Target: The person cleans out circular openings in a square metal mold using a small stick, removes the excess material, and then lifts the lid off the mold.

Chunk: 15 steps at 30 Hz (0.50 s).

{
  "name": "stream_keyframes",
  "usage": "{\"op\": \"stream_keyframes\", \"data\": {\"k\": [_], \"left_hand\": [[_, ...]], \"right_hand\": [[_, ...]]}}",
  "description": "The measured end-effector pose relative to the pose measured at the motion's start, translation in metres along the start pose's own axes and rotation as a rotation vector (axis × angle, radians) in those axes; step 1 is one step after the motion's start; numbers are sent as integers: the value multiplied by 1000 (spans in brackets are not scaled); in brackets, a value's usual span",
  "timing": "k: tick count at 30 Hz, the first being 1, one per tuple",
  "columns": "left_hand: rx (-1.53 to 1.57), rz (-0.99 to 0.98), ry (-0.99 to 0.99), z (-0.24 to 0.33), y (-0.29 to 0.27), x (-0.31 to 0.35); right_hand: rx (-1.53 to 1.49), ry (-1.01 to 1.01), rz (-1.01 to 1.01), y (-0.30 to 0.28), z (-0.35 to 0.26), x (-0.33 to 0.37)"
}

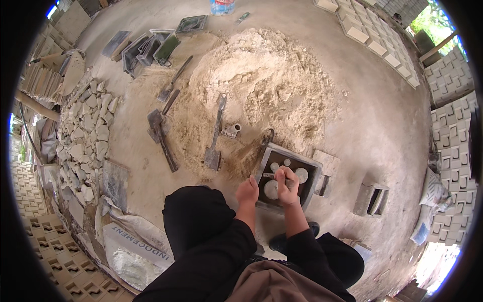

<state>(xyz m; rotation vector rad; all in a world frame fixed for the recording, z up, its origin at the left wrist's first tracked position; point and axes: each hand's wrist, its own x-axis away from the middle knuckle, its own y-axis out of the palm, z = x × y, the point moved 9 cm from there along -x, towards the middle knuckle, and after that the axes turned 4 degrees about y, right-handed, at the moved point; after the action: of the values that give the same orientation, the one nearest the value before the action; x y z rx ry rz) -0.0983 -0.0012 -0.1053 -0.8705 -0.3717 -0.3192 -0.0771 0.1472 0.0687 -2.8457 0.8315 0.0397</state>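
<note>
Just in front of me stands a rectangular mould box (315, 173) with a raised rim. Several pale round pieces lie inside, among them a large disc (270, 189) and a smaller disc (301, 175). My right hand (287, 186) is closed above the box, around a short handle-like tool whose thin end (269, 175) sticks out to the left; its kind is unclear. Fingers curled, my left hand (247, 191) is closed at the box's left side. What it grips, if anything, is hidden.
A pile of pale sandy powder (271, 70) rises beyond the box. Left of it lie a shovel-like tool (213, 157), a hammer (155, 121) and black mould frames (148, 49). Broken slabs (83, 131) heap at left. A hollow block (371, 200) sits at right, near stacked blocks (453, 131).
</note>
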Motion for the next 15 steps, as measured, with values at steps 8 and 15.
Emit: {"op": "stream_keyframes", "data": {"k": [8,15], "left_hand": [[-48,-9,26,2,3,1],[-76,-33,21,2,0,-2]], "right_hand": [[-12,-16,-17,4,0,5],[-38,-105,-9,7,-42,-3]]}}
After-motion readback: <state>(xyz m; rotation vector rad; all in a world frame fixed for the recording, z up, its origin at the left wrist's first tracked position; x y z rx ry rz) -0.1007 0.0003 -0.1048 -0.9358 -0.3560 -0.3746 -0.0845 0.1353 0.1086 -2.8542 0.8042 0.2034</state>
